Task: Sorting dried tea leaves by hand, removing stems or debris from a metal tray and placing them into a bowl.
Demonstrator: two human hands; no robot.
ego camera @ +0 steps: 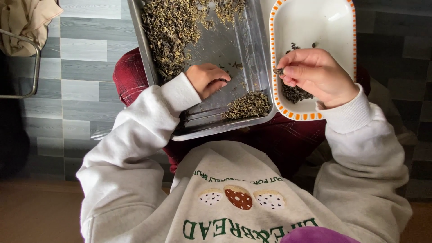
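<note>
Support: the lap point(130, 81) of a seated person, clothed in dark red checked fabric.

Carried on the lap:
- One rectangular steel tray point(252, 58), tilted slightly. A large heap of dried leaves point(171, 31) is held in its far left part; a smaller heap point(247, 105) is gathered at its near right corner.
- One white oblong dish with an orange-dashed rim point(315, 22), set just beside the tray on the right, its edge touching the tray. A small dark pile of leaf bits point(294, 93) is held at its near end.

Beneath: grey plank floor point(85, 58).

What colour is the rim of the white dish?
The white dish has an orange rim broken by small white marks, like dashes; the head view shows it best.
</note>
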